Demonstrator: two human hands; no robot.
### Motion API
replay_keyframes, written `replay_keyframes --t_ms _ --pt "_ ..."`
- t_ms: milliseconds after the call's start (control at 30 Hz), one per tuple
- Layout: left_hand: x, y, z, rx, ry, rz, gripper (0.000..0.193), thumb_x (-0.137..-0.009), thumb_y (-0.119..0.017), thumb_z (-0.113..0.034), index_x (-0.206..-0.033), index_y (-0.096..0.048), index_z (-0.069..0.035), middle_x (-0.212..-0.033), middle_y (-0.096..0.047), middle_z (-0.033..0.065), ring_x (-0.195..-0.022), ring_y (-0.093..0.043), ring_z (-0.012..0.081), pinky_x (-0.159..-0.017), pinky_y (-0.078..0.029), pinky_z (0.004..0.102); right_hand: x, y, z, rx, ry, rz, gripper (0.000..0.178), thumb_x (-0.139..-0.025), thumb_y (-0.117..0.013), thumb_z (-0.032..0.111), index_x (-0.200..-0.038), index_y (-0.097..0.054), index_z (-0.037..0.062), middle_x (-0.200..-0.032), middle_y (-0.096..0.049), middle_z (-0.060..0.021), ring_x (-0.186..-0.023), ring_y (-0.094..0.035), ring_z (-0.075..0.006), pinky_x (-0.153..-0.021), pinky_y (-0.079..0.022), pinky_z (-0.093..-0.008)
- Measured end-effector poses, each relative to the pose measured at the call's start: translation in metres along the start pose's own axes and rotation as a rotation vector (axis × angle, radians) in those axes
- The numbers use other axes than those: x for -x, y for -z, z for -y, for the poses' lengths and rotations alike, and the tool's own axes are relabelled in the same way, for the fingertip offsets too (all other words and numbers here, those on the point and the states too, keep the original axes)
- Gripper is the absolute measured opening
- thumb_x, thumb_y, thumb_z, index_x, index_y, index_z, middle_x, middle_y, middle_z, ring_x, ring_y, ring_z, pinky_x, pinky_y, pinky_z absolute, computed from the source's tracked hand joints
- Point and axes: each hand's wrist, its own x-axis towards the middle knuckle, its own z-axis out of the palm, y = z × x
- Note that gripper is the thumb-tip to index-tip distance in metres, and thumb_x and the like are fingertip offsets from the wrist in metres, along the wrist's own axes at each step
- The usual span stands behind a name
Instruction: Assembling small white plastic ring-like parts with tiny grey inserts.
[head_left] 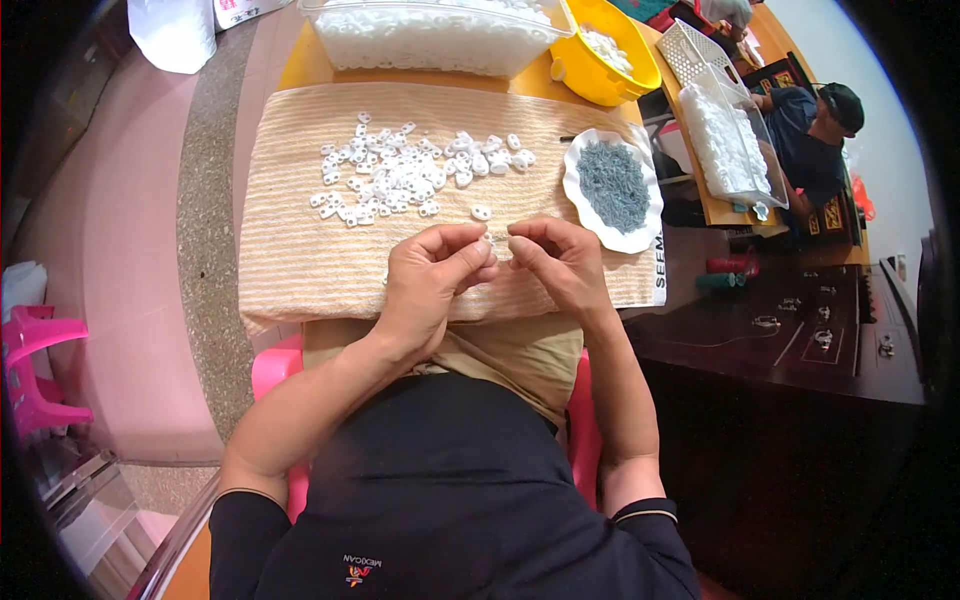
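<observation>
My left hand (428,280) is closed, its thumb and forefinger pinching a small white plastic piece (489,239). Close by on the right, my right hand (566,268) also pinches with thumb and forefinger; whatever lies between those fingertips is too small to make out. Just beyond the fingers, a single white oval piece with two dark holes (481,213) rests on the striped towel (290,265). Farther off to the left spreads a heap of similar white pieces (400,180). Right of them stands a white wavy-rimmed dish (624,241) full of thin grey parts (612,185), perhaps screws.
At the table's far side are a clear bin of white pieces (430,45) and a yellow basin (590,80). Rightward, another bin of white pieces (728,140) stands near a seated person in a dark cap (815,135). A pink stool (40,365) is at far left.
</observation>
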Motion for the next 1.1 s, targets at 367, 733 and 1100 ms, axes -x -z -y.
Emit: replay_keyframes --t_ms 367,733,1100 --pt "-0.01 0.009 -0.014 0.105 -0.099 -0.063 0.02 -0.089 -0.063 -0.001 -0.108 -0.061 0.003 -0.09 -0.065 0.0086 -0.079 -0.065 0.0146 -0.074 -0.058 0.027 -0.043 -0.018 0.001 0.616 0.325 -0.016 0.017 -0.08 -0.069 0.01 -0.095 -0.066 0.0019 -0.084 -0.063 -0.0121 -0.076 -0.063 -0.0277 -0.067 -0.049 -0.0357" --pt "-0.011 0.011 -0.014 0.124 -0.098 -0.054 0.019 -0.088 -0.064 -0.001 -0.107 -0.062 0.003 -0.091 -0.066 0.0088 -0.079 -0.066 0.0147 -0.073 -0.059 0.0269 -0.046 -0.02 0.001 0.866 0.464 -0.005 0.011 -0.084 -0.063 0.011 -0.09 -0.065 0.0023 -0.086 -0.063 -0.0135 -0.078 -0.062 -0.0328 -0.067 -0.05 -0.0397" --pt "-0.011 0.011 -0.014 0.128 -0.098 -0.06 0.019 -0.088 -0.065 -0.003 -0.106 -0.062 0.003 -0.09 -0.066 0.0088 -0.078 -0.066 0.0144 -0.072 -0.059 0.0267 -0.045 -0.019 -0.001 0.994 0.47 0.012 0.013 -0.086 -0.059 0.01 -0.097 -0.062 0.0046 -0.085 -0.06 -0.0133 -0.077 -0.061 -0.0323 -0.066 -0.049 -0.0404"
